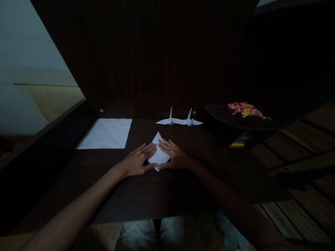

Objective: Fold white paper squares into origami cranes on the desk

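Note:
A folded white paper (158, 153), diamond-shaped with a crease down its middle, lies flat on the dark wooden desk (125, 198). My left hand (140, 158) presses on its left side, fingers stretched out over the paper and the thumb near the bottom corner. On the right side my right hand (174, 155) lies in the same way, fingers extended and thumb close to the other thumb. Behind the paper, two white origami cranes (171, 121) stand side by side against the back panel. A creased white paper sheet (107, 134) rests to the left.
A dark side panel (39, 153) borders the desk on the left, and a tall dark panel (146, 62) rises at the back. To the right, a small raised shelf (218, 113) carries a pile of colourful small pieces (246, 109). Wooden slats (309, 167) lie farther right.

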`<state>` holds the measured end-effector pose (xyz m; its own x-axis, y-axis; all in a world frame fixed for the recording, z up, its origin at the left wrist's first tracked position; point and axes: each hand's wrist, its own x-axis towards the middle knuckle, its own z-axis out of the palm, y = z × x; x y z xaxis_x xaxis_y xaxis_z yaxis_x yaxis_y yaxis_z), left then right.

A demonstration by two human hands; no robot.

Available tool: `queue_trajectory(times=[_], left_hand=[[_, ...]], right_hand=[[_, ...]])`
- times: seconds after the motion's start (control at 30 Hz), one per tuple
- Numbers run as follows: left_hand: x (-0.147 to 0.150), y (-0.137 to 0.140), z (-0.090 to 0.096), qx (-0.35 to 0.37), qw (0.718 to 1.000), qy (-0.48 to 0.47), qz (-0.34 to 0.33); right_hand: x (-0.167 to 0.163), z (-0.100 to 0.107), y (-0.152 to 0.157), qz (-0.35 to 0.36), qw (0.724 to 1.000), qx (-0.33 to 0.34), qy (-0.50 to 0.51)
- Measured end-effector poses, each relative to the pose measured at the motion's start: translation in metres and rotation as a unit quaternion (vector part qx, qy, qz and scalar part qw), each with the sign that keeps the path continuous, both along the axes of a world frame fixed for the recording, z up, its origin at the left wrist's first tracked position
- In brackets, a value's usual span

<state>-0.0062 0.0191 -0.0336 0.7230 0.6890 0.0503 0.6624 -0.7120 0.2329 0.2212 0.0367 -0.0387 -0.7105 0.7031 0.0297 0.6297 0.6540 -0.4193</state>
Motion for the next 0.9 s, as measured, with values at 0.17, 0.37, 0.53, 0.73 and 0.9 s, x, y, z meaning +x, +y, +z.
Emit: queue_trajectory(times=[0.17,0.37,0.53,0.73,0.9], left_hand=[[-0.001,-0.002,-0.003,0.019,1.000,0.011,-0.004],[0.000,-0.006,-0.001,0.029,0.999,0.035,-0.009],[0.003,-0.008,-0.002,0.037,0.998,0.049,0.004],[0.006,-0.011,0.001,0.040,0.998,0.052,0.001],[0.007,-0.012,-0.002,0.046,0.998,0.041,0.004]], right_hand=[[-0.001,0.002,-0.001,0.002,1.000,-0.003,-0.015],[-0.001,0.004,-0.002,0.015,0.999,0.009,-0.032],[-0.001,0.001,-0.004,0.021,0.998,0.029,-0.050],[-0.004,-0.005,-0.012,0.021,0.994,0.109,-0.021],[-0.006,-0.004,-0.016,0.022,0.991,0.128,-0.012]])
